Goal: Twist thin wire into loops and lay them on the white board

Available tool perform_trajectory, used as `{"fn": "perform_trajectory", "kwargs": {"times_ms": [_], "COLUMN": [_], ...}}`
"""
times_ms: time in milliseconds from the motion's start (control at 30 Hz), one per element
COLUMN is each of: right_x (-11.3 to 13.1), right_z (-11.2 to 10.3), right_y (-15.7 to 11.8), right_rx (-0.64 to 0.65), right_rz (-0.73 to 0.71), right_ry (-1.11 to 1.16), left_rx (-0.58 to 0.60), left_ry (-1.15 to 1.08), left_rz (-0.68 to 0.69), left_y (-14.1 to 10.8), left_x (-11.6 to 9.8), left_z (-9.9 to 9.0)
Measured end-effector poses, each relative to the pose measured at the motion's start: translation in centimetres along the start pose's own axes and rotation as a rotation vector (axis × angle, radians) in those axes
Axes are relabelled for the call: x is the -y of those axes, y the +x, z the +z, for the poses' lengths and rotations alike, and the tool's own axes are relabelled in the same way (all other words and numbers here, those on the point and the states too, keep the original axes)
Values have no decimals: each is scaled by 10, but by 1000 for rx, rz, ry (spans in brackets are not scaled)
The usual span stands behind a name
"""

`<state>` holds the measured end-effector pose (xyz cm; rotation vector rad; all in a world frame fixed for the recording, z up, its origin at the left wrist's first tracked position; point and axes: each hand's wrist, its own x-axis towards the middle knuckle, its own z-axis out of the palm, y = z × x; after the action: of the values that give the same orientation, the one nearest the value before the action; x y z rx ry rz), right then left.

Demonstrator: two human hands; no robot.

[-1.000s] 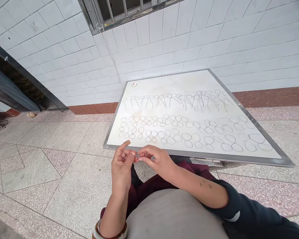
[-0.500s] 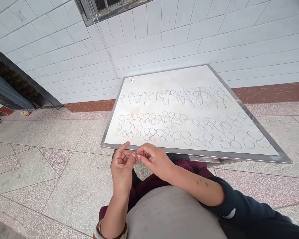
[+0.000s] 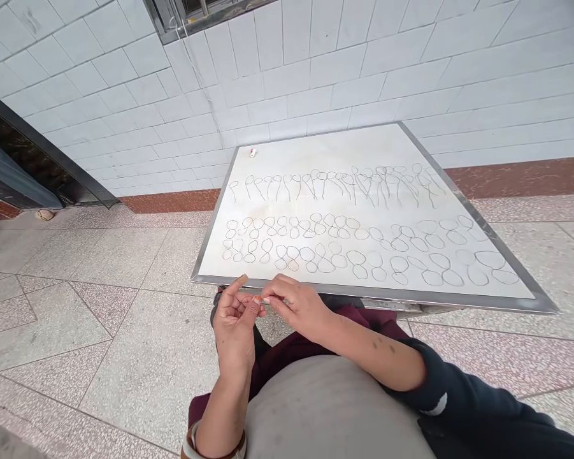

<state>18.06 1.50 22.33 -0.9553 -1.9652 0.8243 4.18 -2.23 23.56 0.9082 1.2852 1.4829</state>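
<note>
In front of the board's near edge, my left hand (image 3: 236, 319) pinches something small between thumb and fingers, one finger raised. Its fingertips nearly meet those of my right hand (image 3: 299, 306), which is also closed in a pinch. A bit of orange and a thin grey piece show between the fingertips, too small to make out. Beyond the hands lies a white board (image 3: 315, 146) with a grey metal frame. Rows of thin dark wire-like loops (image 3: 292, 257) lie on it, some in figure-eight pairs, the farther row with long tails. A small white and red item (image 3: 253, 153) rests at its far left corner.
A white tiled wall (image 3: 287, 83) with a reddish-brown base strip rises behind the board. A barred window (image 3: 195, 16) is at the top, and a dark doorway (image 3: 23, 159) at the left. The floor (image 3: 138, 357) is speckled stone.
The fingertips of my right hand have shifted slightly against those of my left hand, and the grey piece between them shows differently. The view has moved a little.
</note>
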Motion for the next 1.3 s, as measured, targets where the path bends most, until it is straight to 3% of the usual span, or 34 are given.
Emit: {"fn": "perform_trajectory", "kwargs": {"times_ms": [433, 600, 1067, 1300], "right_x": [5, 10, 13, 8], "right_z": [0, 0, 0, -5], "right_y": [-8, -11, -15, -18], "right_rx": [-18, -10, -10, 24], "right_rz": [-9, 50, 81, -91], "right_ry": [-15, -9, -64, -102], "left_rx": [-84, -98, -117, -71], "left_ry": [57, 94, 63, 6], "left_rz": [58, 86, 55, 15], "left_y": [-15, -18, -21, -21], "left_x": [-3, -6, -11, -10], "left_z": [4, 6, -5, -13]}}
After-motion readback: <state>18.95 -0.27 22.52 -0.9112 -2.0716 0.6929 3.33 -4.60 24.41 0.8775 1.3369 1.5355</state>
